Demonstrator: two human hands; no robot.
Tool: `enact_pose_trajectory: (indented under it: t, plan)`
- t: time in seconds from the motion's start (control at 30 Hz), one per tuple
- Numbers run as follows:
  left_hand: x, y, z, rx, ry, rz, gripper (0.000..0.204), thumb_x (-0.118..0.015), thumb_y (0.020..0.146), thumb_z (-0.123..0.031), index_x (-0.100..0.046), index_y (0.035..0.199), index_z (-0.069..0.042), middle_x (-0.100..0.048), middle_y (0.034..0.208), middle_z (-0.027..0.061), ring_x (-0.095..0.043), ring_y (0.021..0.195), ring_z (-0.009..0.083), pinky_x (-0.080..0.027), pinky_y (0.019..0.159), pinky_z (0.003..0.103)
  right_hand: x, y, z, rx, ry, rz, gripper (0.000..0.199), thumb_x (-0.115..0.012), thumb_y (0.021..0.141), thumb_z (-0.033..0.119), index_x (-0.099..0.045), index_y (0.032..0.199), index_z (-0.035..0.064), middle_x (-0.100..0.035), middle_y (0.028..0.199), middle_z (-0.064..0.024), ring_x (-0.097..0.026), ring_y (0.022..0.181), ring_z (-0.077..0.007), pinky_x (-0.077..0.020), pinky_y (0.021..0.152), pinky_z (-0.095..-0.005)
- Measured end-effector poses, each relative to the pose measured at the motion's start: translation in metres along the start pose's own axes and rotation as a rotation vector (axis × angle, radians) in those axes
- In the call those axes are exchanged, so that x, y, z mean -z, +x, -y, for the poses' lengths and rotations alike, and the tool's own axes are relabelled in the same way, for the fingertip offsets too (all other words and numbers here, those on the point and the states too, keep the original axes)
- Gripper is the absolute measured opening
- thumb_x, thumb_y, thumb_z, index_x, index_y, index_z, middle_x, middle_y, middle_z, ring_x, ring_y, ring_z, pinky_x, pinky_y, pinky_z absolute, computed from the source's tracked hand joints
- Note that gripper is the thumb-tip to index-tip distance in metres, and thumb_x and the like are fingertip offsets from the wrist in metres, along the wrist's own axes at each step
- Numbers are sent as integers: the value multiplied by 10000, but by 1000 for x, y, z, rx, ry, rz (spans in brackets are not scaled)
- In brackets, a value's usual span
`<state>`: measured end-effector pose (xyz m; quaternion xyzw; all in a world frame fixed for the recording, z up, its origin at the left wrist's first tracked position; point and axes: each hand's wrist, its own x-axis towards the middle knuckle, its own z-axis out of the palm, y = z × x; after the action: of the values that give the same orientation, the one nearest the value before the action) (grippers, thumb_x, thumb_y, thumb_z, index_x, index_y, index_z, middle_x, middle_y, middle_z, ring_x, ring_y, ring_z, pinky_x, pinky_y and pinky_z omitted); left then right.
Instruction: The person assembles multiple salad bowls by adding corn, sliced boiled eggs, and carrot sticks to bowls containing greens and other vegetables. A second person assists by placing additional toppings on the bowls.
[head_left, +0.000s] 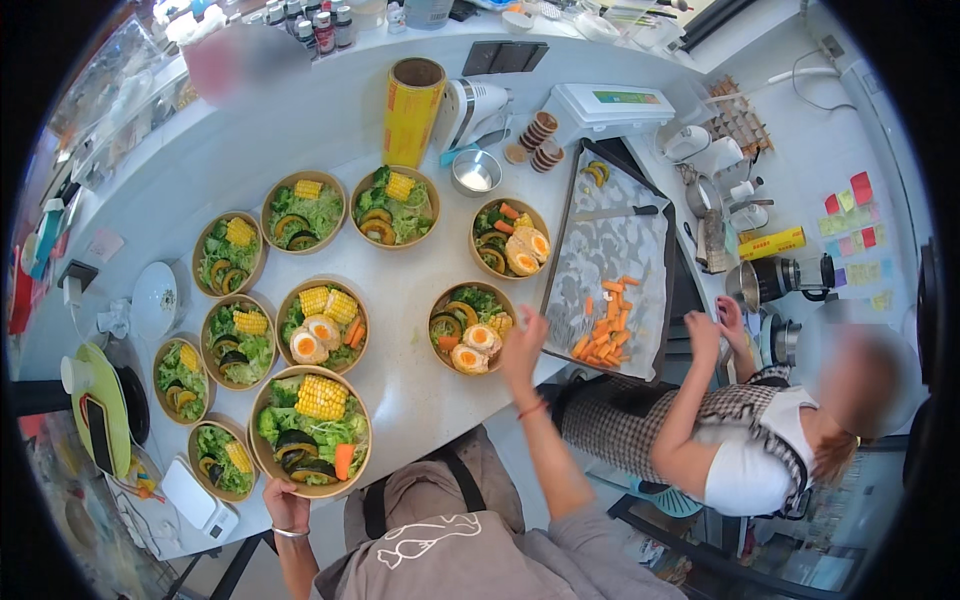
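A tall yellow cylindrical roll of wrap (412, 107) stands well beyond both hands on the white counter (300, 130), beside a small steel cup (476, 172) and stacked brown discs (541, 130).

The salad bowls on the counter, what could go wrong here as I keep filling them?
The nearest salad bowl sits at the counter's front edge under your left hand; a nudge might tip it off. Your right hand is raised close to the egg bowl and could knock it. A co-worker's hand is near the carrot tray, so reaches may collide.
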<state>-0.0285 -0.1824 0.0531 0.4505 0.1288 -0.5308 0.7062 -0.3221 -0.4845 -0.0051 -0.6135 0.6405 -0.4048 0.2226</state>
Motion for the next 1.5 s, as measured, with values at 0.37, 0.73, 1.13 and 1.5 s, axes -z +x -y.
enact_pose_trajectory:
  t: [0.37, 0.73, 1.13, 1.5]
  plan:
    - [-47, 17, 9, -17, 83, 143, 576, -399, 613, -5, -406, 1189, -11, -524, 1109, 137, -522, 1018, 299, -457, 874, 417, -46, -4, -93, -39, -36, 381, 228, -492, 775, 92, -647, 904, -15, -621, 835, -176, -579, 833, -241, -457, 748, -325]
    - [-169, 65, 146, 191, 129, 105, 553, -446, 608, 49, -305, 1134, -49, -451, 961, 95, -497, 829, 182, -451, 708, 283, 44, -62, -41, -612, 522, 362, 201, -414, 886, 103, -531, 1047, 78, -570, 976, -30, -552, 882, -116, -474, 724, -260]
    - [-210, 116, 321, 59, 151, -178, 755, -514, 718, -78, -97, 1346, -23, -244, 1308, 204, -278, 1213, 304, -209, 1023, 317, 108, -60, -22, -278, 85, 345, 263, -388, 828, -50, -545, 1028, 21, -510, 1003, -54, -498, 881, -122, -408, 774, -234]
    - [-83, 46, 111, -660, 1429, -127, 348, -538, 713, -45, -505, 1059, -29, -467, 941, 183, -437, 884, 330, -352, 806, 410, 0, -56, 88, 635, -282, 928, 373, -512, 675, -32, -577, 1020, 95, -519, 998, -128, -478, 939, -296, -367, 813, -377]
